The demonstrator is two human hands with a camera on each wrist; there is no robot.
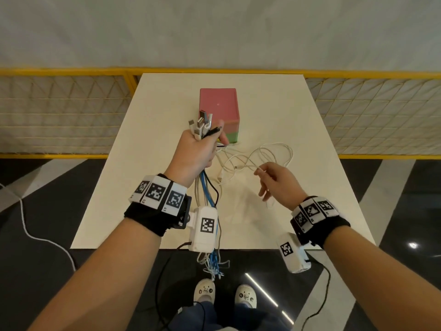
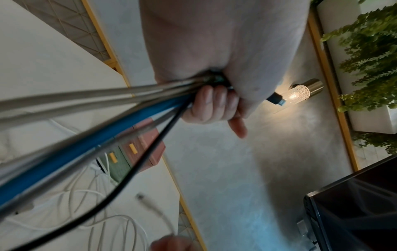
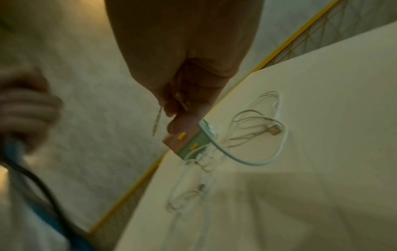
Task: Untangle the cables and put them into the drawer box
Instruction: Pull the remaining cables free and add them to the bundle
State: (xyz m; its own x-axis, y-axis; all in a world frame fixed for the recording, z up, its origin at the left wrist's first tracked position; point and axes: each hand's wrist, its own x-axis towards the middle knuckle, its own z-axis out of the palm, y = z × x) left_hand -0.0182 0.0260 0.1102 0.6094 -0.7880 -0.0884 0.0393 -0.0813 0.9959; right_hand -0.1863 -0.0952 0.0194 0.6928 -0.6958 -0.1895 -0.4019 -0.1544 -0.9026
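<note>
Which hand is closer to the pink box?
Left. The left hand is raised just in front of the pink box, gripping cables; the right hand is nearer the person, further away.

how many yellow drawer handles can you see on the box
2, both on the front of the drawer box in the right wrist view: one on the pink drawer, one on the green drawer beside it. A further drawer may be hidden.

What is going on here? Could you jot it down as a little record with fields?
Left hand: grips an upright bundle of white, blue and black cables, plugs on top
Right hand: pinches a thin white cable
Loose white cables: looped on the cream table
Pink and green drawer box: behind the left hand, yellow handles
Stage: cables not yet in the box
</note>
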